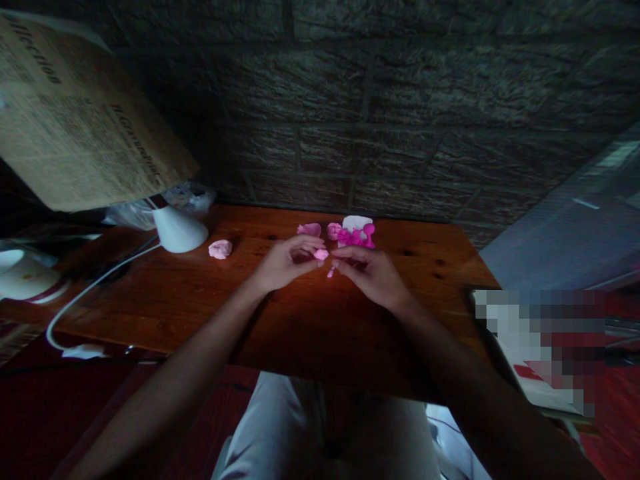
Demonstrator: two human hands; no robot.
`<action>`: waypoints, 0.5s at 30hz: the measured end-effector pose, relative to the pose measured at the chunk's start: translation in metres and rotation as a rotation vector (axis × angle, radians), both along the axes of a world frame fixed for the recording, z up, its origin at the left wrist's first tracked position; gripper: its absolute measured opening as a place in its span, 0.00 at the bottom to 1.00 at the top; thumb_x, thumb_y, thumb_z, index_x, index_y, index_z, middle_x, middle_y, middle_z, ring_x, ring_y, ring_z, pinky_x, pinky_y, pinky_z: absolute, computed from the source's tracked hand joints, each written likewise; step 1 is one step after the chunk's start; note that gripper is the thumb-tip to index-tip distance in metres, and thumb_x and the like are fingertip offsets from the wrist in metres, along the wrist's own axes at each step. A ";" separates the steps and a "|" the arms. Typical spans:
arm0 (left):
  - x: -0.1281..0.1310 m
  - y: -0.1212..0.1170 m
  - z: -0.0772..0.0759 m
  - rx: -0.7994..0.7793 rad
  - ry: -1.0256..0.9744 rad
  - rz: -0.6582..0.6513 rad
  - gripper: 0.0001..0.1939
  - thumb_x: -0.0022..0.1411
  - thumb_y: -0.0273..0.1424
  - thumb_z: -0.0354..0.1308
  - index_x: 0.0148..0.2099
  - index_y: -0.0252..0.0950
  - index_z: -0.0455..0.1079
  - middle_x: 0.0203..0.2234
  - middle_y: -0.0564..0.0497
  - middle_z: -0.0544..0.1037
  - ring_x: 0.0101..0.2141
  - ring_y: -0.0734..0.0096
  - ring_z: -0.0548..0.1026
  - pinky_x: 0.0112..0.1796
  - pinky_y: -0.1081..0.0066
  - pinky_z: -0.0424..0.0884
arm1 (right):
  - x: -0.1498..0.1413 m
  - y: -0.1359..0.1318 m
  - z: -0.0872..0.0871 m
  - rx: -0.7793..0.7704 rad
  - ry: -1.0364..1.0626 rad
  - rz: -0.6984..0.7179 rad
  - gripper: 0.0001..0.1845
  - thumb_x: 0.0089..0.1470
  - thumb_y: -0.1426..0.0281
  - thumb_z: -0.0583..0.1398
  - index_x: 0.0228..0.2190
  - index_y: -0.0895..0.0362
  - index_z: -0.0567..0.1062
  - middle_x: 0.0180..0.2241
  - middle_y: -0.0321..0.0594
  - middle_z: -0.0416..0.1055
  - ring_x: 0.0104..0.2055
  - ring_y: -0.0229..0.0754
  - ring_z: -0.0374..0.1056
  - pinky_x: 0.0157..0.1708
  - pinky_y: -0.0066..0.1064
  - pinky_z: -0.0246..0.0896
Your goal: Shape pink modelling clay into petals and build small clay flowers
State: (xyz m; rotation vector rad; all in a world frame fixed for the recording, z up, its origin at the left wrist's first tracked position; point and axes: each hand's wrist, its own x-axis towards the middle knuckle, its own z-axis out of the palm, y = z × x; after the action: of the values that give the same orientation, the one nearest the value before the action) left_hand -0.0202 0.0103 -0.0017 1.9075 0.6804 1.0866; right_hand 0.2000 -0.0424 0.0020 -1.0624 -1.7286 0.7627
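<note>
Above the wooden table, my left hand [293, 260] pinches a small light-pink lump of modelling clay [321, 255] between thumb and fingertips. Close by on its right, my right hand [367, 272] has thumb and fingers closed on a smaller pink bit of clay [331, 273], which pokes out below the fingertips. Just behind the hands lie a flattened pink piece [309, 229], a crumpled pink lump [334, 231] and several bright magenta pieces [356, 237] in front of a white piece [358, 223]. My right hand partly covers the magenta ones.
A larger pale-pink lump [221, 249] sits on the wooden table [200, 300] beside a lamp's white base [180, 230]. The newspaper-patterned shade [95, 113] leans in at upper left. A white cord [90, 287] crosses the left side near a white cup [23, 273]. Behind stands a brick wall [320, 100].
</note>
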 end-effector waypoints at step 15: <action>0.009 -0.005 -0.002 0.026 -0.091 -0.086 0.18 0.57 0.27 0.72 0.51 0.35 0.76 0.44 0.45 0.82 0.42 0.69 0.80 0.46 0.68 0.78 | -0.008 -0.005 0.001 0.118 -0.050 -0.053 0.08 0.60 0.66 0.64 0.39 0.51 0.84 0.37 0.38 0.84 0.36 0.42 0.79 0.37 0.32 0.72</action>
State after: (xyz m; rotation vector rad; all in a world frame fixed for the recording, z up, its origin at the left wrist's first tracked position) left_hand -0.0115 0.0048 -0.0040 1.8796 0.5309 1.1258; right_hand 0.1922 -0.0470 0.0030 -1.0499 -1.7581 0.5979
